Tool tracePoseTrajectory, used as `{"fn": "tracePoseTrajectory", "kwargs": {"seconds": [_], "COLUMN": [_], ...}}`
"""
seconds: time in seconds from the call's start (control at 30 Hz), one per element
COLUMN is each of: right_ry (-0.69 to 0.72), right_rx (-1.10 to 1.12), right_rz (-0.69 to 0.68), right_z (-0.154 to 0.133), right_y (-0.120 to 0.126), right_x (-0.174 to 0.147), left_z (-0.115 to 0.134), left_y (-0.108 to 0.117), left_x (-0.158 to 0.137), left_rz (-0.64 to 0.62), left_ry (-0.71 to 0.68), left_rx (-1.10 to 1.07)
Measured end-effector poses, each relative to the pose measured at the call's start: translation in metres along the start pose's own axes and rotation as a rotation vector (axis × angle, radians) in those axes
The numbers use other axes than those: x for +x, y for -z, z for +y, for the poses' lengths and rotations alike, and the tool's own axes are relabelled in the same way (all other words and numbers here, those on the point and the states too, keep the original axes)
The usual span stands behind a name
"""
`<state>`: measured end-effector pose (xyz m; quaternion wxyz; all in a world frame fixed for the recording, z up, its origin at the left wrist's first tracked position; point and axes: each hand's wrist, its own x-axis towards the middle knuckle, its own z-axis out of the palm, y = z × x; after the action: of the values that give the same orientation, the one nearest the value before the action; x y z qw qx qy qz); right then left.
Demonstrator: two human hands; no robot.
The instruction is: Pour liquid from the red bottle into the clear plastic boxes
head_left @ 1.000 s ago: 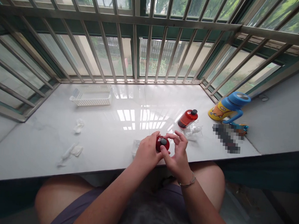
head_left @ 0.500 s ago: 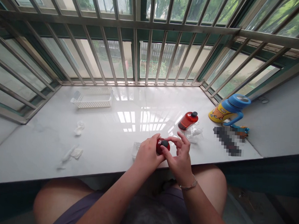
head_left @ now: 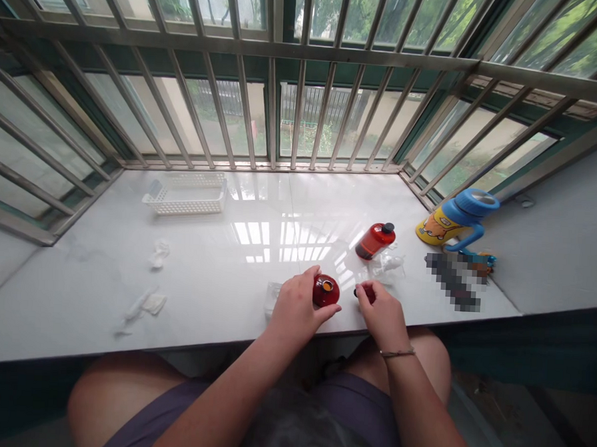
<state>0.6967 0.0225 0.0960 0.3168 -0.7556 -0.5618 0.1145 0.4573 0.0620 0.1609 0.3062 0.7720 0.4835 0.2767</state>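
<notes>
My left hand (head_left: 297, 299) is wrapped round a red bottle (head_left: 329, 296) near the counter's front edge. The bottle's mouth is uncovered and faces up toward me. Just to the right, my right hand (head_left: 381, 314) pinches a black bottle cap (head_left: 357, 292), mostly hidden by the fingers. A second red bottle (head_left: 375, 241), with its black cap on, stands tilted in view beyond my hands. Crumpled clear plastic (head_left: 389, 264) lies beside that one. Partly behind my left hand is a clear plastic piece (head_left: 272, 298).
A white perforated basket (head_left: 186, 208) sits at the back left. Crumpled white scraps (head_left: 159, 255) lie on the left of the white counter (head_left: 216, 266). At the right stand a yellow and blue handled flask (head_left: 454, 215) and a blurred dark object (head_left: 454, 282). Metal bars (head_left: 297, 50) line the window.
The black cap has come off the bottle in my left hand. My right hand has moved right and away with it, while my left hand stays in place.
</notes>
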Motion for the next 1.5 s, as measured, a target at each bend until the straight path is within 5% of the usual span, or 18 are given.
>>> {"fn": "tracePoseTrajectory", "kwargs": {"seconds": [0.2,0.37,0.6,0.93,1.2,1.5], "right_ry": [0.095,0.126,0.129,0.336,0.512,-0.2], "right_rx": [-0.029,-0.032,-0.05,0.093,0.475,1.0], "right_rz": [-0.017,0.05,0.15,0.201,-0.192,-0.767], "right_z": [0.02,0.023,0.013,-0.035,-0.069,-0.1], "right_y": [-0.015,-0.018,-0.01,0.013,0.008,-0.033], "right_x": [0.004,0.011,0.004,-0.028,-0.075,-0.115], "left_z": [-0.007,-0.023,-0.074,-0.097,-0.099,-0.051], "left_y": [-0.003,0.027,0.072,0.065,0.066,0.1], "left_x": [-0.006,-0.022,-0.042,-0.034,-0.05,-0.088], "left_rz": [0.064,0.13,0.017,-0.11,-0.022,-0.028], "left_ry": [-0.122,-0.196,0.034,0.048,0.041,-0.069], "left_rx": [0.102,0.122,0.076,0.008,-0.085,-0.087]}}
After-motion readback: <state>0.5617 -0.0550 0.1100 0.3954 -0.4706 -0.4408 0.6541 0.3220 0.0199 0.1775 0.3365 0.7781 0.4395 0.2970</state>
